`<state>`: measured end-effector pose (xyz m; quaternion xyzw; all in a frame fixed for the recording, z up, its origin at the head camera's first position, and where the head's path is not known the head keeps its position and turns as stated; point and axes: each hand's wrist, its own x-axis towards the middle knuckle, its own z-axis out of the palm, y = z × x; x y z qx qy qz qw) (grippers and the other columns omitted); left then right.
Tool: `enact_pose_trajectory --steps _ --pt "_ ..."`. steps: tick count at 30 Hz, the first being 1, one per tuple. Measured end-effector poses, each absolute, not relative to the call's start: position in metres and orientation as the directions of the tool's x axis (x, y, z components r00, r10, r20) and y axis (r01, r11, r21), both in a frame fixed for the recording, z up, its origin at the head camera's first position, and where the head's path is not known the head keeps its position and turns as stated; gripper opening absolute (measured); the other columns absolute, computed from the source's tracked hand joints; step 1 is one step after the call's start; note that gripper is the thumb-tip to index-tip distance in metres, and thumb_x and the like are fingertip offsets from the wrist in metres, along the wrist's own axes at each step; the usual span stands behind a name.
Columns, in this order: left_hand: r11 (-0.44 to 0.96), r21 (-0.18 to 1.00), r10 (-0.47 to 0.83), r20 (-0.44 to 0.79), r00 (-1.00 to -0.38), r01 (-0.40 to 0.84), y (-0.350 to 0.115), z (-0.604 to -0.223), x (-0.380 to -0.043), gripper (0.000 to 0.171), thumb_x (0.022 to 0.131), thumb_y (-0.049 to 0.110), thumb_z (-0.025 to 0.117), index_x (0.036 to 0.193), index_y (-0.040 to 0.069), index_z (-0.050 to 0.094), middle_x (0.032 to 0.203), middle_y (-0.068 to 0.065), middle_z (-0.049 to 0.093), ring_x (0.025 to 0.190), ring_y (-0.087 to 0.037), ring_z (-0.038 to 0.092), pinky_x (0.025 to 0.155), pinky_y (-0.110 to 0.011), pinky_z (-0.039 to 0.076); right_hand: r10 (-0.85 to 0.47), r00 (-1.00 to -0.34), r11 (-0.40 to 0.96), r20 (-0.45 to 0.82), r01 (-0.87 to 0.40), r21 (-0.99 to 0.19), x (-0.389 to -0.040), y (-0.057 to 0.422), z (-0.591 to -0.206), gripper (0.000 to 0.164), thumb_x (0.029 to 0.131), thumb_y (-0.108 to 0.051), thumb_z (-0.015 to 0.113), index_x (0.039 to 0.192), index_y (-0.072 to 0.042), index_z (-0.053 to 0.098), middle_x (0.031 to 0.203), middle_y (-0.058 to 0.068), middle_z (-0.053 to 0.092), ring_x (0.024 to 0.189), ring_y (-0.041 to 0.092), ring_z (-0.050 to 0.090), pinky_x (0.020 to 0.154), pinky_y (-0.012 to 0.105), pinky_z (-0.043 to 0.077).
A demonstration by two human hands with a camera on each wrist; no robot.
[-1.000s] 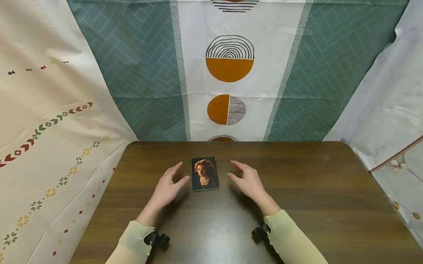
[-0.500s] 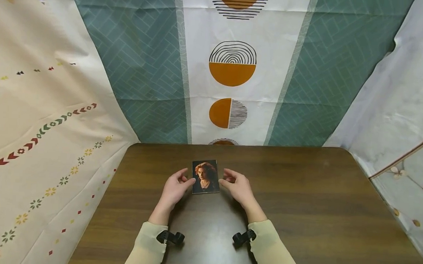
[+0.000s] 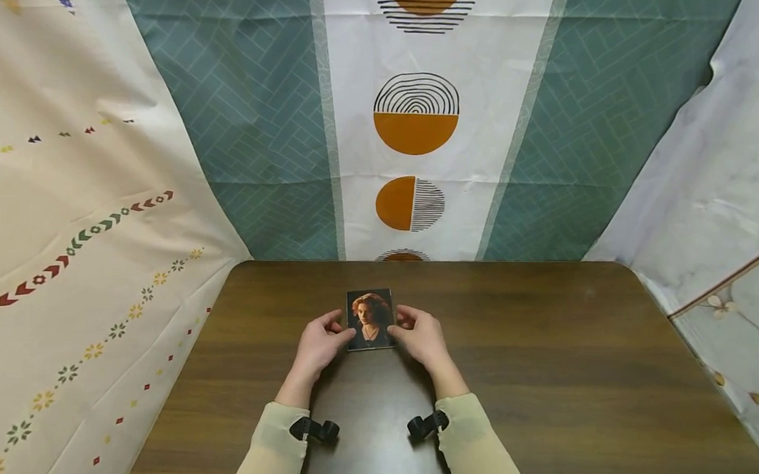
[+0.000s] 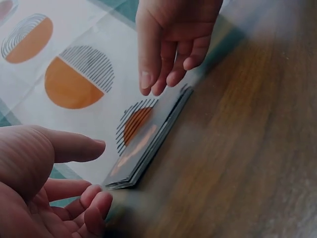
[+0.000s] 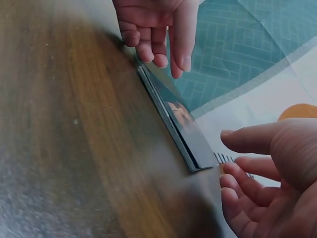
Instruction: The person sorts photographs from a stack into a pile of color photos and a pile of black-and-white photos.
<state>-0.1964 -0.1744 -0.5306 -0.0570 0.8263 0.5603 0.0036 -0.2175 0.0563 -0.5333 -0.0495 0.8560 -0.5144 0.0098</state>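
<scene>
A stack of thin, glossy, dark photo cards with a portrait on top lies on the table, near its far edge. Layered edges of the stack show in the left wrist view. My left hand is at its left side, fingertips right at the near corner and thumb raised above the picture's level. At the opposite side is my right hand, fingers loosely bent by the edge. The right wrist view shows a space between this hand's thumb and the stack.
The brown wooden table spreads out on both sides of the hands. A patterned green and white cloth hangs behind it. Light cloths cover the left and right sides. Each wrist wears a small black camera.
Both hands have come inward from either side to the edges of the photo card stack, and their thumbs now overlap its sides in the head view. The stack stays on the table.
</scene>
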Motion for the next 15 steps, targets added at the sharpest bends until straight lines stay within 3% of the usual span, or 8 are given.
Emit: enact_pose_trajectory --steps 8,15 --pt "0.459 0.886 -0.074 -0.035 -0.997 -0.066 -0.1735 -0.537 -0.1995 0.061 0.09 0.014 0.084 0.141 -0.011 0.063 0.085 -0.004 0.061 0.07 -0.016 0.05 0.063 -0.03 0.04 -0.107 -0.994 0.549 0.007 -0.065 -0.834 -0.2178 0.0566 -0.5365 0.053 0.091 -0.016 0.085 0.139 0.001 0.07 0.119 0.013 0.074 0.1 0.026 0.068 0.091 0.047 0.055" --pt "0.483 0.874 -0.054 -0.038 -0.998 -0.06 -0.1726 -0.5358 -0.1987 0.056 0.089 0.011 0.084 0.136 -0.013 0.066 0.083 -0.003 0.06 0.069 -0.016 0.049 0.063 -0.03 0.04 -0.128 -0.991 0.65 0.047 -0.119 -0.75 -0.2179 0.0567 -0.5386 0.051 0.09 -0.022 0.086 0.135 -0.001 0.073 0.116 0.015 0.07 0.098 0.028 0.063 0.091 0.049 0.052"
